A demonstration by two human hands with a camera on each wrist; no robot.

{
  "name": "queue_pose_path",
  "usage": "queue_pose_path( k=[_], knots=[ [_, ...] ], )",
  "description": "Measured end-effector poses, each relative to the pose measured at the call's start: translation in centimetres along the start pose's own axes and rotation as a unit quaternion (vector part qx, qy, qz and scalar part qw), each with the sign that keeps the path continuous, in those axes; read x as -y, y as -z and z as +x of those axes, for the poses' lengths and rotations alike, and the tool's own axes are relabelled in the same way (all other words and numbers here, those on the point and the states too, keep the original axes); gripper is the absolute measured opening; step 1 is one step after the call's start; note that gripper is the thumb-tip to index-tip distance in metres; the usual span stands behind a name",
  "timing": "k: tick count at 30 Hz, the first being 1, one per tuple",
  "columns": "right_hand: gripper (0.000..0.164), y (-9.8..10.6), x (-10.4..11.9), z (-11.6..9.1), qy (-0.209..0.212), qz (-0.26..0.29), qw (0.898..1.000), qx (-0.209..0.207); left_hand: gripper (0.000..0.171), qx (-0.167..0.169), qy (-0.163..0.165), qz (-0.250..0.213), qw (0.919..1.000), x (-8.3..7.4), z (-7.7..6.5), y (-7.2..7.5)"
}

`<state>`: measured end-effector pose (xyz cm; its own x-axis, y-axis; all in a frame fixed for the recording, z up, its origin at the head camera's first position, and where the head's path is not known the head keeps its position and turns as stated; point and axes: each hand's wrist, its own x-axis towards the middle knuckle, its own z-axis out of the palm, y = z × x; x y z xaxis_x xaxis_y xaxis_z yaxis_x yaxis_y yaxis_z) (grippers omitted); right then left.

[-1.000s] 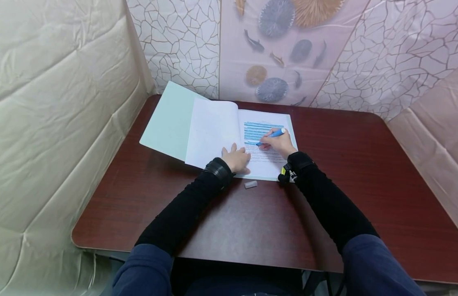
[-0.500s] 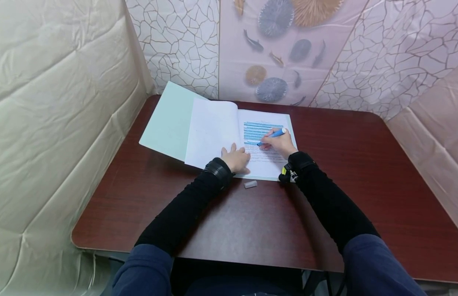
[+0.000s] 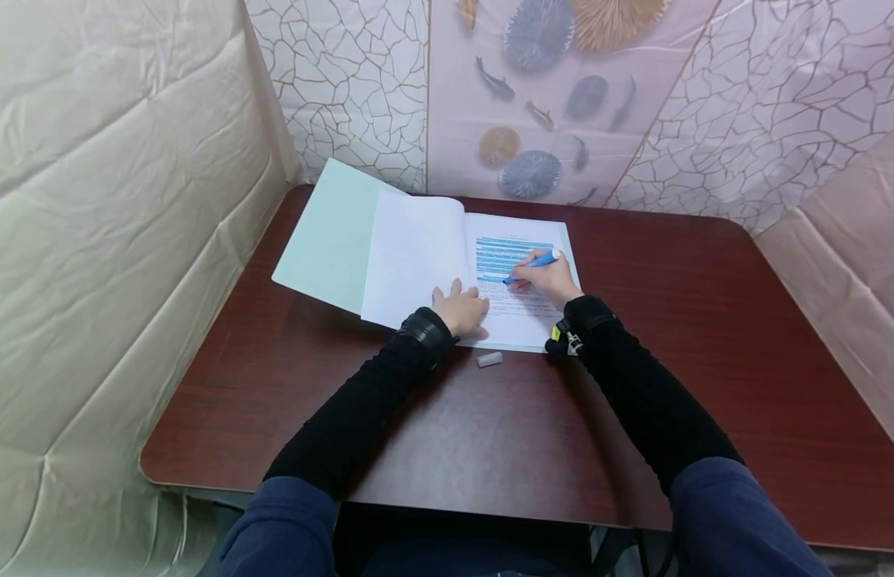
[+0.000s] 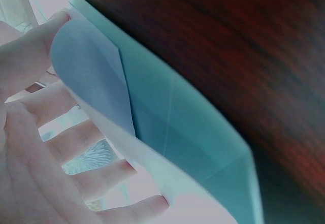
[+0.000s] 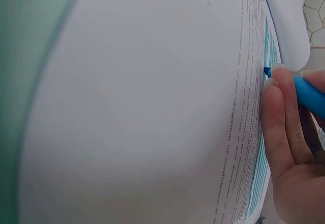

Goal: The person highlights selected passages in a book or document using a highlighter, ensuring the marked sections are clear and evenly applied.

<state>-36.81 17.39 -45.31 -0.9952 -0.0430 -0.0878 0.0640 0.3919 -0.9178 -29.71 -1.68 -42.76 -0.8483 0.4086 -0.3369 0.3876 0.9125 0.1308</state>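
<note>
My right hand (image 3: pixel 548 280) pinches a blue highlighter (image 3: pixel 544 259), its tip down on the printed page (image 3: pixel 522 324). The upper lines of that page carry blue highlighting (image 3: pixel 507 250); plain print lies below. In the right wrist view the highlighter (image 5: pixel 309 96) sits between thumb and fingers, its blue tip touching the sheet. My left hand (image 3: pixel 461 311) rests with spread fingers near the fold of the open, pale green folder (image 3: pixel 331 240). Seen from the left wrist, the left hand's fingers (image 4: pixel 91 137) lie against the curving white paper.
A small translucent marker cap (image 3: pixel 489 360) lies on the dark red-brown table (image 3: pixel 490 433), just in front of the folder. The turned-over white page (image 3: pixel 418 248) covers part of the green cover. Patterned cloth (image 3: pixel 353 88) hangs behind the table.
The highlighter tip and right hand have shifted very slightly to the right along the line. The left hand, folder and cap have stayed in place.
</note>
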Motion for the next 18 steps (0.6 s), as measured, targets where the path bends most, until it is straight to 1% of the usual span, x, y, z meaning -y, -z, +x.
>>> queue_pose_path(
  k=[10,18],
  knots=[
    [0.016,0.2,0.1,-0.22,0.001,0.016,1.0,0.005,0.063,-0.005,-0.001,0.004,1.0,-0.01,0.02,-0.13],
    [0.017,0.39,0.01,-0.28,-0.001,0.026,1.0,0.015,0.06,0.0,0.002,-0.004,1.0,0.02,0.32,-0.25]
  ],
)
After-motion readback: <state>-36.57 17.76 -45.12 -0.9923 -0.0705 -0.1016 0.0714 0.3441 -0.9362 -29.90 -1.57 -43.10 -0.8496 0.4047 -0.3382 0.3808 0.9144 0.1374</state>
